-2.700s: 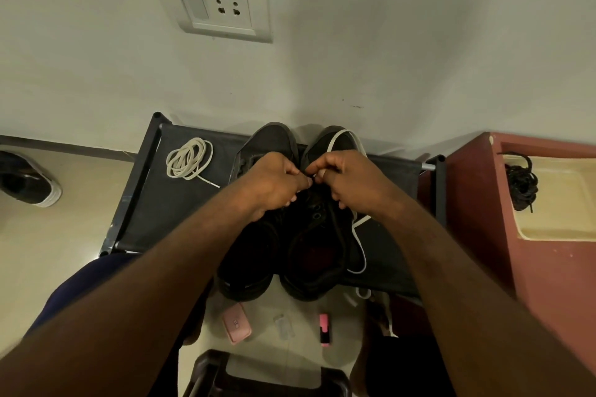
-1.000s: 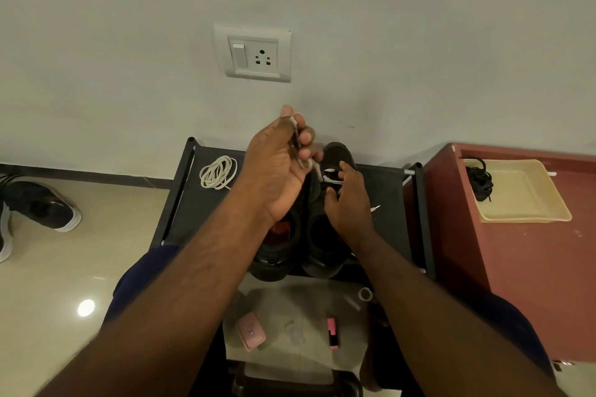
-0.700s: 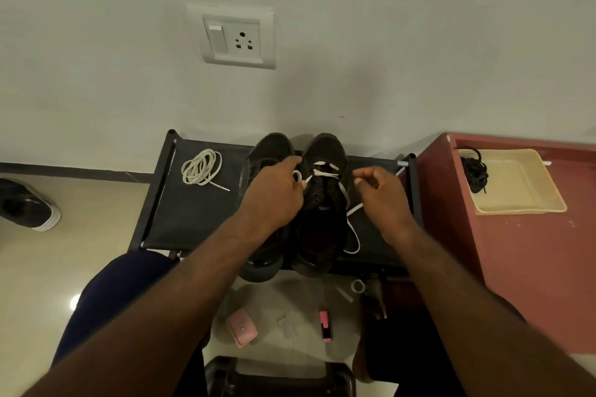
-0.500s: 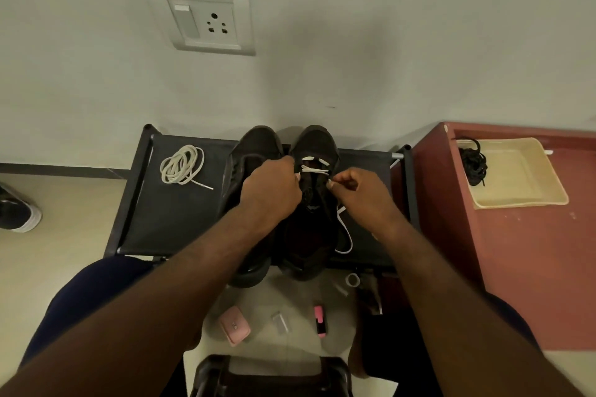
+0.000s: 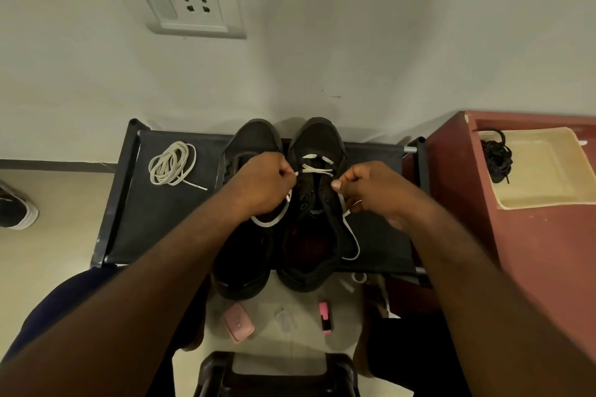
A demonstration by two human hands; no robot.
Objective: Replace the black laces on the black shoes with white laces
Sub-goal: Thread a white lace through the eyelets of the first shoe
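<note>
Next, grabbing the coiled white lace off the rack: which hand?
Left, probably. The coiled white lace lies on the rack left of both shoes, nearer the left hand; the right hand would have to cross them. Both hold the threaded lace.

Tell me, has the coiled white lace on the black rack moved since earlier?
No. The coiled white lace still lies in the black rack's far-left corner, left of the shoes.
</note>
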